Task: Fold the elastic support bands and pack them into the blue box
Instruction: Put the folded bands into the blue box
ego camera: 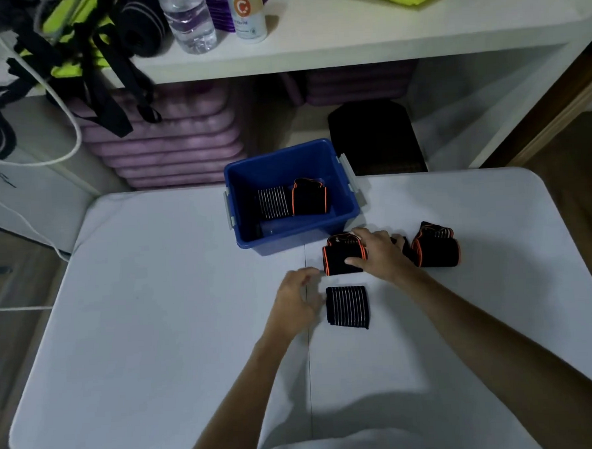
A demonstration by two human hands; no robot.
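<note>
Blue box at white table's far edge, two folded bands inside; wide bare tabletop left and near; right hand grips orange-trimmed band just right of box; left hand loosely curled, holding nothing, beside striped band; another orange-trimmed band farther right.

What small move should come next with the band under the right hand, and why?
Probably lift that orange-edged band and set it into the blue box. The right hand already holds it, it looks folded, and the box beside it holds two bands with room left. The left hand is free, near the striped band.
</note>
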